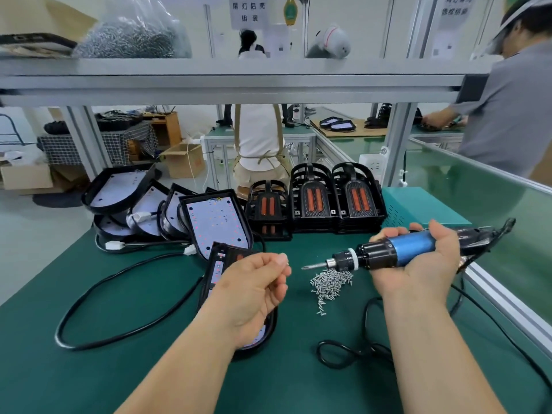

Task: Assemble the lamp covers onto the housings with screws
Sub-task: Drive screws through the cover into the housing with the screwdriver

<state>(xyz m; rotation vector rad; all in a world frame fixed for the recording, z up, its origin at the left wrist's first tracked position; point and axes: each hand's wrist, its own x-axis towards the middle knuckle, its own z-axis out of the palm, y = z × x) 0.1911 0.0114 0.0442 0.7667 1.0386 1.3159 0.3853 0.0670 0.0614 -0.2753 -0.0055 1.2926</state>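
The left hand hid much of the lamp housing lying beneath it on the green desk, so only the housing's far end with its LED board and a sliver of its near rim showed. That hand's grip was pressed together, thumb against forefinger, on something too small to make out, perhaps a single screw. The right hand had its grip wrapped round the blue barrel of an electric screwdriver, whose bit pointed toward the left hand; the tool's rear end was blurred and partly covered by the fingers. Just under the bit, between the two hands, lay a loose heap of screws, too many to count. Beyond the left hand sat a jumble of about four more housings, overlapping and half hidden by one another. Beyond the right hand stood three stacks of black lamp covers with orange inserts. A black cable looped left of the left hand.
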